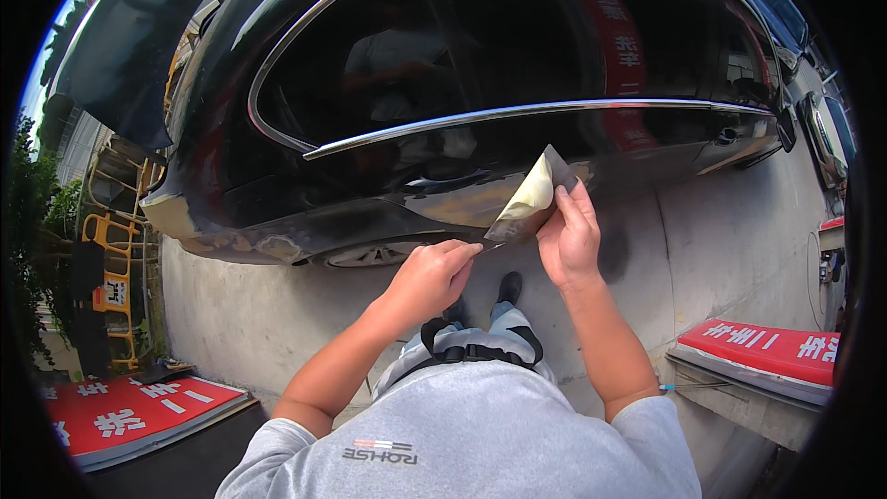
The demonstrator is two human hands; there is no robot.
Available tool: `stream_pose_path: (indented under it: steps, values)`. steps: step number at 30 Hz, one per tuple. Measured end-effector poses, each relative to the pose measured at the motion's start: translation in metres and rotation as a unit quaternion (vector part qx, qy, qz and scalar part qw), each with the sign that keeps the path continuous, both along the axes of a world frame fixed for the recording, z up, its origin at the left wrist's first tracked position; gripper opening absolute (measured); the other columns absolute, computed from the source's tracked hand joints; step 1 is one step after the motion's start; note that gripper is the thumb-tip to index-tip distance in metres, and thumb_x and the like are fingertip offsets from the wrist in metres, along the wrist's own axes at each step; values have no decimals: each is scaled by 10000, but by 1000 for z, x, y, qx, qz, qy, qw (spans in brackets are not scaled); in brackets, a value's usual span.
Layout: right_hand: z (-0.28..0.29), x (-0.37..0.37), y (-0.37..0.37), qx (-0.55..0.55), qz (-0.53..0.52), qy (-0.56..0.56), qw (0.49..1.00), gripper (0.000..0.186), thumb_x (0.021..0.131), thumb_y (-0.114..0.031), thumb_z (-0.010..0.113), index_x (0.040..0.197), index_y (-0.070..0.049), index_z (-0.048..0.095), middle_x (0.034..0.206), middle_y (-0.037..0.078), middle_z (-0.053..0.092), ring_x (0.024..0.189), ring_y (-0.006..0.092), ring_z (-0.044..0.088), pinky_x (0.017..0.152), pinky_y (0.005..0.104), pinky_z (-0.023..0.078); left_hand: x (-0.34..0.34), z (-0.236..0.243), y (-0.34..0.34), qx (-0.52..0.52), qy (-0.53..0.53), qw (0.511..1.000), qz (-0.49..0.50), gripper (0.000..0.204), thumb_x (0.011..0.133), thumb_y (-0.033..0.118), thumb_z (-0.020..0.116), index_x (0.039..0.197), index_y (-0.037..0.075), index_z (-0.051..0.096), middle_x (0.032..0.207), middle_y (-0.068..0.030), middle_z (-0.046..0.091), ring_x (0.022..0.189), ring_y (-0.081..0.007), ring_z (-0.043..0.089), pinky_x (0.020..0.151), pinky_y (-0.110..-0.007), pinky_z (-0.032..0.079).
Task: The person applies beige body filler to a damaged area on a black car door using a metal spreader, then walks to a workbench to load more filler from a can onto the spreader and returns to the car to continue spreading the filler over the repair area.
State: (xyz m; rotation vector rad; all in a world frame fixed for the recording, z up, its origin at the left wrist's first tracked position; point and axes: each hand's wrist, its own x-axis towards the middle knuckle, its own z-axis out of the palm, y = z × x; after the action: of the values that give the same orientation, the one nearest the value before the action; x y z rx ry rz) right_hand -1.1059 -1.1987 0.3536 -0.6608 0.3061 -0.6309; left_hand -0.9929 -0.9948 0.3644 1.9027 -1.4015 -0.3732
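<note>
My right hand (570, 240) grips a thin grey spreader plate (561, 171) by its edge, fingers on one side. A thick smear of pale yellow filler paste (528, 199) lies across the plate. At the plate's lower corner, my left hand (427, 277) is closed in a pinch on a thin, dark, flat-edged spreader (494, 247), seen nearly edge-on. Whether the two tools touch is hard to tell. Beyond both hands stands a black car (370, 176), with a dull, sanded-looking patch (462, 206) low on its side, above the wheel (370, 255).
The car's raised trunk lid (139, 32) juts out at the far left, above a pale patch on the rear bumper (171, 215). Yellow barriers (120, 259) stand on the left. Red sign boards lie near left (129, 416) and near right (762, 349). Other vehicles (774, 2) are at the far right.
</note>
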Motion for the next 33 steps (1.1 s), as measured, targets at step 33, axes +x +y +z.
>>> stream_pose_path:
  steps: [33]
  values:
    - [33,38,-106,-497,300,199,789,315,1015,-41,561,1282,-2,722,1198,102,750,1058,185,690,943,335,543,34,-7,-10,-90,437,863,238,203,1055,146,630,1176,23,737,963,7,737,857,-64,653,757,-258,560]
